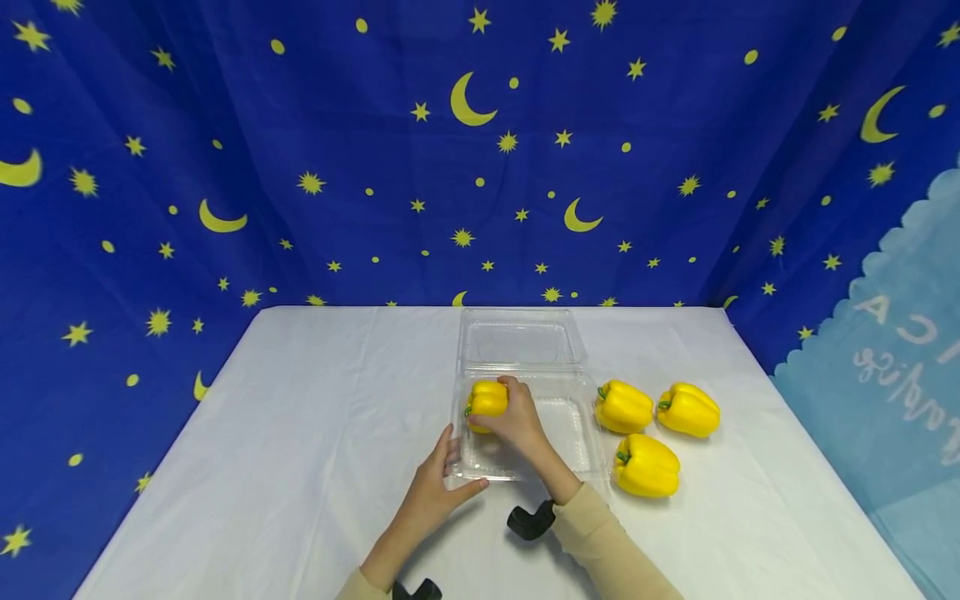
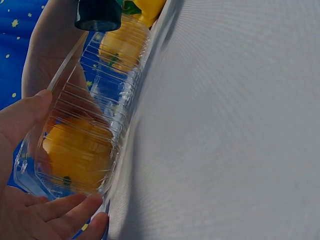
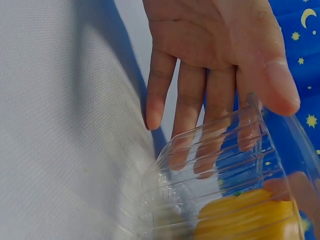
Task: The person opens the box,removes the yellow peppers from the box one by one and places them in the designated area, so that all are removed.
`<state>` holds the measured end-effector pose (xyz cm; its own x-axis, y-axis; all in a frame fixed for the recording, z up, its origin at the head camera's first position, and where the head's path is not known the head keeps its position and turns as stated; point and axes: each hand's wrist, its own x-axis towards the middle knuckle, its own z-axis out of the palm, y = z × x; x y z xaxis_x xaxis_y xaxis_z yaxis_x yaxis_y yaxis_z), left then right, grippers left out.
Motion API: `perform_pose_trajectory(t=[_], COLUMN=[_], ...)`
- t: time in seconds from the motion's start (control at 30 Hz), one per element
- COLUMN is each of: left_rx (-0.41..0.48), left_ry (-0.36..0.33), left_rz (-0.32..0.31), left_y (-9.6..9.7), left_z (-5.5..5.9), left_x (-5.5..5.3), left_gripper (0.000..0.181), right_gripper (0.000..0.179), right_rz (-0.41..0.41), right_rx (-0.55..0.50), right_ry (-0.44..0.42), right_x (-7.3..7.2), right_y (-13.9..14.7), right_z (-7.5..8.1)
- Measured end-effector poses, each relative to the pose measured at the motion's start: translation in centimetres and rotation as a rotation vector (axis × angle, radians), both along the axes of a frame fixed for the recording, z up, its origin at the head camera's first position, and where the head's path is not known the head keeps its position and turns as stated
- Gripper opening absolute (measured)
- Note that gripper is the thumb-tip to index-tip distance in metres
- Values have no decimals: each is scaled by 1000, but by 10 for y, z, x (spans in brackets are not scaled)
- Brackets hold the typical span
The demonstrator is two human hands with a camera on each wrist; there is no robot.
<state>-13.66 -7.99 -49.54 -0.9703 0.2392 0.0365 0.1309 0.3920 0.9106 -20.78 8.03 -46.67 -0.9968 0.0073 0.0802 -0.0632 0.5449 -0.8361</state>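
Note:
A clear plastic clamshell container (image 1: 555, 462) lies unfolded on the table, its lid (image 1: 521, 340) toward the back. Inside the base, at its left end, my right hand (image 1: 522, 421) grips a yellow bell pepper (image 1: 487, 397) between thumb and fingers; the green stem points left. The left wrist view shows this pepper (image 2: 80, 152) through the ribbed wall. My left hand (image 1: 431, 493) steadies the front left corner, its thumb spread along the front rim. Its straight fingers touch the outer wall in the right wrist view, where the left hand (image 3: 200, 42) appears palm-on.
Right of the container sit several more yellow peppers, one beside its wall (image 1: 625, 407), one farther right (image 1: 688, 410) and one nearer the front (image 1: 647, 467). White cloth (image 1: 300, 467) covers the table. A blue star-patterned curtain (image 1: 360, 225) hangs behind it.

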Motion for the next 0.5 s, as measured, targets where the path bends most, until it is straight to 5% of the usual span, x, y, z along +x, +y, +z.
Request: perform_pose_trajectory(t=[0.5], left_rx=[-14], left_ry=[27], left_rz=[2], left_y=[0], left_z=[-2], left_x=[-2], left_gripper=[98], right_gripper=[81], right_rz=[-66], right_rx=[-36], right_ry=[30], right_x=[-3], right_y=[16], right_z=[15])
